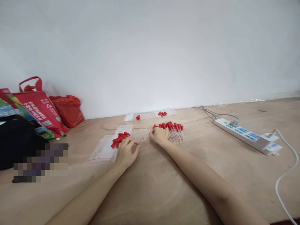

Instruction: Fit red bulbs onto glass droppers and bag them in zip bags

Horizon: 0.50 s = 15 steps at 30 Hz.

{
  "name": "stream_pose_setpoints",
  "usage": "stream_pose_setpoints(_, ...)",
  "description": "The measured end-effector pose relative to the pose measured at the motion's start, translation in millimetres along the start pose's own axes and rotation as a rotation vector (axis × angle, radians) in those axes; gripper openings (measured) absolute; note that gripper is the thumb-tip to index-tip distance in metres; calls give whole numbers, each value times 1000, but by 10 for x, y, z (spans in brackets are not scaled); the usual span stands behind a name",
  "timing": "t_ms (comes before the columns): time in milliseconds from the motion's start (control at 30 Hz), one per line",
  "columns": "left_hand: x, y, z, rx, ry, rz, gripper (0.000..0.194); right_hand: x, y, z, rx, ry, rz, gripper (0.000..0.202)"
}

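Observation:
My left hand (126, 153) lies at the edge of a pile of red rubber dropper bulbs (118, 139), its thumb apart from the fingers and nothing visible in it. The pile rests on a clear zip bag (103, 150). Between my hands runs a row of clear thin tubes (140, 135) without bulbs. My right hand (159, 135) is closed at the right end of that row; whatever its curled fingers hold is hidden. Just right of it, droppers with red bulbs (174, 129) lie side by side, bulbs pointing away from me.
Farther back, small clear bags (150, 115) hold more tubes and red bulbs. A white power strip (243, 132) with plugs and cables is at the right. Red shopping bags (42, 109) and a black bag (21, 140) stand at the left. A wall closes the table's far side.

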<state>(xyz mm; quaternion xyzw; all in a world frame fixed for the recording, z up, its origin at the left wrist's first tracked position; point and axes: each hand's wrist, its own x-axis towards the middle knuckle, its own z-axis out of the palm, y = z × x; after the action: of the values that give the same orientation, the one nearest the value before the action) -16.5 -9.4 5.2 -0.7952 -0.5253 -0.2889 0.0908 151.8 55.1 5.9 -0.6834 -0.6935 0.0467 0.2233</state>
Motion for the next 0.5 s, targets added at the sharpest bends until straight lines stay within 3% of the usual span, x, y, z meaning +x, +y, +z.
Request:
stream_pose_setpoints(100, 33, -178, -41, 205, 98, -100, 10, 5, -99, 33, -11, -19, 35, 28)
stream_pose_setpoints(233, 62, -355, -116, 332, 55, -231, 15, 31, -185, 55, -4, -46, 83, 29)
stream_pose_setpoints(500, 72, -358, -144, 393, 9, -272, 19, 68, -201, 82, 29, -65, 133, 28)
